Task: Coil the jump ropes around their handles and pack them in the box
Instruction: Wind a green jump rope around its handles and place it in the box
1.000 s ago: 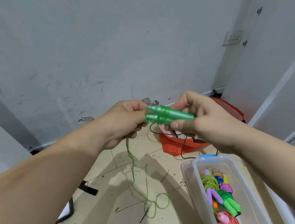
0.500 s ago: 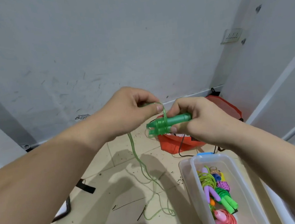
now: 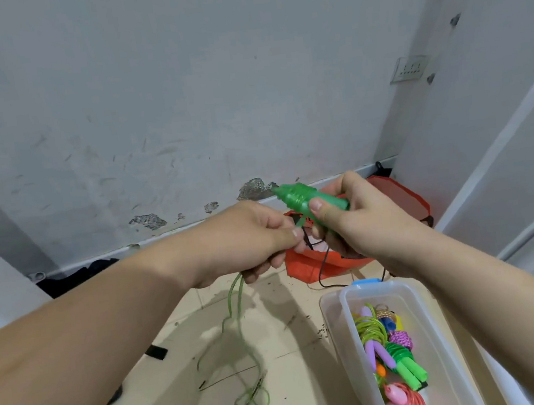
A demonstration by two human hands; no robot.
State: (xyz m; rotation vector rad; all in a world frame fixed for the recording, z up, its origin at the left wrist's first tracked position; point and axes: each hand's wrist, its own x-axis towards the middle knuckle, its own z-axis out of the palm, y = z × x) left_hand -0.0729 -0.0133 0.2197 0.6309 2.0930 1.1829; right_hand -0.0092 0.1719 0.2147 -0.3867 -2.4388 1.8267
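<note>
Two scuffed grey walls [image 3: 180, 95], gritty tile floor [image 3: 292, 349], clear box [image 3: 352, 352].

**Head view.** Single head-worn wide-angle camera, facing forward and down. Both forearms enter from the lower corners. The left hand [image 3: 249, 237] and right hand [image 3: 366, 224] meet near the lens at mid-frame. Beyond the fingers [image 3: 321, 211] rises the wall [image 3: 180, 95]. Below them lies the floor [image 3: 292, 349], with the box [image 3: 348, 333] beneath the right-hand fingers.
</note>
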